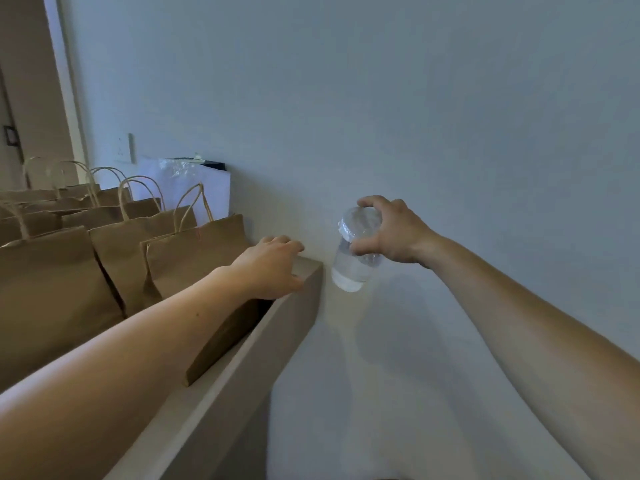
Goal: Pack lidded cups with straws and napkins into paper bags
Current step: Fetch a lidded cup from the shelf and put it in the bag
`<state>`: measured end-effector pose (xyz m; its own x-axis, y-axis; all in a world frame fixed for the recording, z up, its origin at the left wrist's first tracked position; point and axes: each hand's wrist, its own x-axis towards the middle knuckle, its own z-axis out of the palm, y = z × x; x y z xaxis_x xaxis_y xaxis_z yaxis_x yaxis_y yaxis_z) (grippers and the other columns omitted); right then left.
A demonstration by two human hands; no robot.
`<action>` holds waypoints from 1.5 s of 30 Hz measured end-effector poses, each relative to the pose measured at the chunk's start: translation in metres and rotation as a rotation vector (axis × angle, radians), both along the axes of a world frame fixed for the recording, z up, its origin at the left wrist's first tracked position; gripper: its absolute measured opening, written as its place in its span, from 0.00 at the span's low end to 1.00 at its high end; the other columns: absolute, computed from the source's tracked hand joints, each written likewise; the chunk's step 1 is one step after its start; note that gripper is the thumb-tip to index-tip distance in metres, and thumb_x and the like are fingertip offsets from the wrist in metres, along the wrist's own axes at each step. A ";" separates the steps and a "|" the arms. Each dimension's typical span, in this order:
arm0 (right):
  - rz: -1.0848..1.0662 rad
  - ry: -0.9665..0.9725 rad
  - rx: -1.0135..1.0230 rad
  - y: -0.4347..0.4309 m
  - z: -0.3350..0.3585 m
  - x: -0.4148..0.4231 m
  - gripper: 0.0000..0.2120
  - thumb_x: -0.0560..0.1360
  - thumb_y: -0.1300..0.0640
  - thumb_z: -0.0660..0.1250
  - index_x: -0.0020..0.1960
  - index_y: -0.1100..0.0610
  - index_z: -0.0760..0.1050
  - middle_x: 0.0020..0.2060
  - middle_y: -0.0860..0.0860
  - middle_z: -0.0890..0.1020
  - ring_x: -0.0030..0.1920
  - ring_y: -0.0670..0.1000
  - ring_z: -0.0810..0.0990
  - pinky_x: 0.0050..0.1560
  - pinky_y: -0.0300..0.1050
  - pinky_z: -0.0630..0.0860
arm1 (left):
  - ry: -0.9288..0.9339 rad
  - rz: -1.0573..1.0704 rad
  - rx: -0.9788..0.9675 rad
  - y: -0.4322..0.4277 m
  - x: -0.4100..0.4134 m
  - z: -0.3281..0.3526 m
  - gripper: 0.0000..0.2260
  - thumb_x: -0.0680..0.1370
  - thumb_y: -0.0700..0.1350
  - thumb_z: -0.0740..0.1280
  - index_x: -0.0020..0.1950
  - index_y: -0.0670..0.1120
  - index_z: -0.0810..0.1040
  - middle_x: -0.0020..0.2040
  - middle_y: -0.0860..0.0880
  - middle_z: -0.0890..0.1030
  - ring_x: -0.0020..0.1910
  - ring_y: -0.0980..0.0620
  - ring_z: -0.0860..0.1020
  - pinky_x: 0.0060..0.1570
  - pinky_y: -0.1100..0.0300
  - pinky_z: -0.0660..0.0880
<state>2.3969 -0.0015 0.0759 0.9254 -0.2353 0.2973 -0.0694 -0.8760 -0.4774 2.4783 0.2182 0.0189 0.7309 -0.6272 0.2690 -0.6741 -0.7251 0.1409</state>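
The right hand [394,233] gripped a clear plastic lidded cup [353,268] from above, fingers and thumb curled round its rim, holding it tilted in the air just past the end of a beige ledge [214,393] and close to the pale wall [381,98]. The left hand [270,268] lay over the ledge's end corner, fingers bent down its far side and thumb on the near edge. Brown paper bags [194,258] with twisted handles stood in rows on the ledge's left
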 end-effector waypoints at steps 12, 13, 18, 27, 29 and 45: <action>-0.238 0.278 0.096 -0.109 -0.169 -0.176 0.46 0.57 0.39 0.73 0.73 0.37 0.59 0.59 0.47 0.65 0.60 0.50 0.70 0.57 0.49 0.75 | 0.298 -0.273 0.249 -0.156 -0.104 -0.160 0.34 0.76 0.57 0.67 0.78 0.50 0.60 0.76 0.47 0.64 0.74 0.46 0.62 0.69 0.49 0.66; -0.255 0.298 0.118 -0.116 -0.187 -0.187 0.47 0.56 0.39 0.72 0.73 0.37 0.59 0.59 0.46 0.64 0.61 0.50 0.70 0.58 0.50 0.75 | 0.343 -0.303 0.295 -0.164 -0.116 -0.181 0.34 0.75 0.57 0.67 0.78 0.49 0.59 0.76 0.47 0.63 0.74 0.46 0.62 0.69 0.48 0.66; -0.312 0.355 0.228 -0.139 -0.262 -0.225 0.48 0.56 0.40 0.73 0.73 0.36 0.58 0.60 0.45 0.63 0.61 0.48 0.68 0.52 0.44 0.71 | 0.517 -0.382 0.444 -0.185 -0.169 -0.267 0.35 0.74 0.54 0.69 0.78 0.49 0.60 0.74 0.46 0.66 0.72 0.45 0.65 0.68 0.48 0.68; -0.326 0.321 0.296 -0.150 -0.333 -0.232 0.47 0.58 0.36 0.75 0.72 0.38 0.58 0.60 0.44 0.62 0.64 0.50 0.65 0.53 0.44 0.65 | 0.890 -0.332 0.520 -0.178 -0.234 -0.356 0.43 0.63 0.65 0.72 0.73 0.50 0.63 0.59 0.49 0.77 0.55 0.47 0.77 0.53 0.52 0.77; -0.315 0.318 0.316 -0.148 -0.341 -0.229 0.47 0.58 0.35 0.75 0.72 0.39 0.58 0.60 0.44 0.62 0.64 0.51 0.65 0.55 0.44 0.65 | 0.940 -0.250 0.465 -0.181 -0.244 -0.370 0.40 0.66 0.67 0.68 0.71 0.48 0.65 0.60 0.47 0.77 0.57 0.46 0.77 0.53 0.55 0.75; -0.142 0.406 0.184 -0.149 -0.344 -0.279 0.46 0.60 0.39 0.72 0.74 0.41 0.57 0.64 0.45 0.61 0.66 0.50 0.63 0.60 0.45 0.69 | 1.021 0.222 0.188 -0.195 -0.252 -0.401 0.11 0.81 0.46 0.60 0.41 0.46 0.77 0.33 0.47 0.81 0.23 0.57 0.80 0.21 0.68 0.72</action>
<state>2.1181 -0.1503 -0.2677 0.9130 -0.3828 -0.1408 -0.3958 -0.7477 -0.5332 2.2262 0.0236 -0.3822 0.6588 -0.4195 -0.6246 -0.1495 -0.8866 0.4378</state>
